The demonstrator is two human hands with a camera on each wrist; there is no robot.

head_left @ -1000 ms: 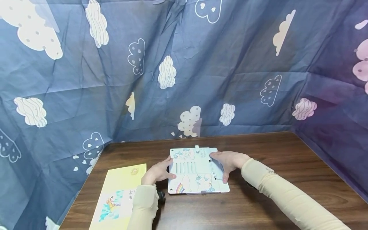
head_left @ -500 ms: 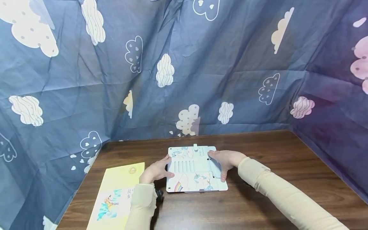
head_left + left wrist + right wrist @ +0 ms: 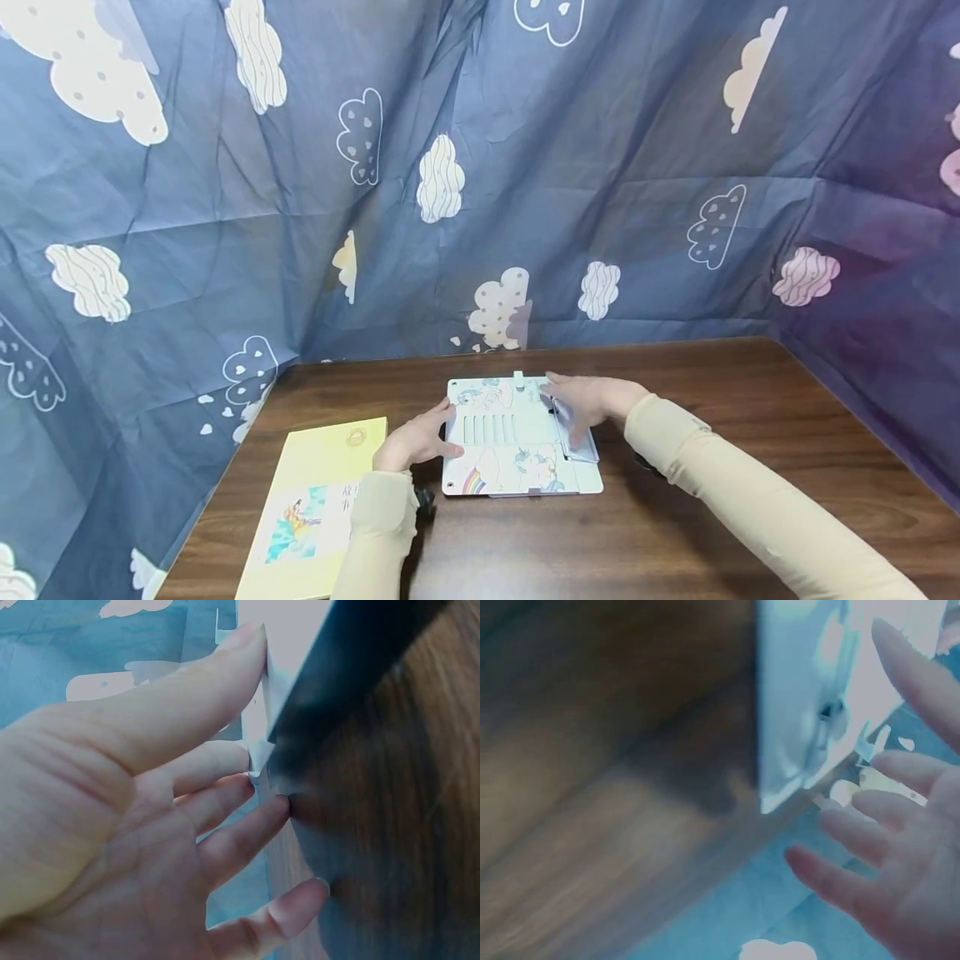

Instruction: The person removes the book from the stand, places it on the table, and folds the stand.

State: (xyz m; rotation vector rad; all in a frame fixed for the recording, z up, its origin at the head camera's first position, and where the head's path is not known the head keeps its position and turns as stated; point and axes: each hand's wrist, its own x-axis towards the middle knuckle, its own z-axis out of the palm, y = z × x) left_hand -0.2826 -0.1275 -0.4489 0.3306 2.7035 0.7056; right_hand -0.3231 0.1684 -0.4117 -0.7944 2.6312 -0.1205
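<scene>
In the head view a flat white folding stand (image 3: 517,429), seemingly a book stand, lies on the table. It carries unicorn and rainbow prints, a row of slots and a small clip (image 3: 519,380) at its far edge. My left hand (image 3: 415,437) touches its left edge, thumb tip against the edge and the other fingers spread, as the left wrist view shows. Over the stand's right panel (image 3: 583,447) is my right hand (image 3: 588,404), fingers spread; in the right wrist view most of them stand apart from the panel. Contact of the right fingertips is unclear.
A yellow book (image 3: 322,492) with a picture on its cover lies at the left, partly behind my left forearm. The dark wooden table (image 3: 570,550) ends at a blue cloud-print curtain (image 3: 390,267) at the back and both sides.
My right thumb has moved from the stand's right edge inward onto or over the panel. The left hand stays at the left edge. The whole view shifts slightly.
</scene>
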